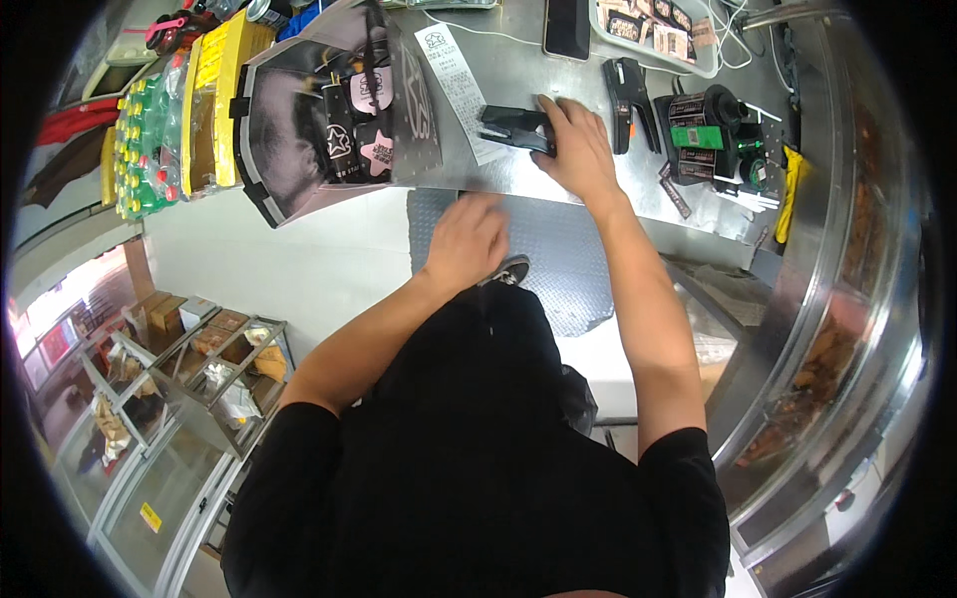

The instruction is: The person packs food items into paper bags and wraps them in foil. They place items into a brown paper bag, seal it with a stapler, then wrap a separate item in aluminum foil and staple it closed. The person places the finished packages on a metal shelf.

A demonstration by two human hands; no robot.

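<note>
My right hand [579,146] grips a black stapler [516,127] by its back end on the steel counter. Under the stapler's front lies the lower part of a long printed paper receipt [452,71]. My left hand [467,239] is blurred, its fingers curled, just off the counter's front edge; whether it holds anything is not clear. To its upper left an open carrier bag [284,142] rests on its side or tilted, its mouth facing left. Black and pink printed packages [370,90] show inside. Right of my right hand sits a second black stapler or plier-like tool [624,105].
A smartphone [567,30] and a white tray of small packets [703,63] stand at the back. Label rolls on a black holder [699,153] sit right. Bottles [146,149] and a yellow box [224,97] crowd the left. A glass-fronted food cabinet [815,359] borders the right.
</note>
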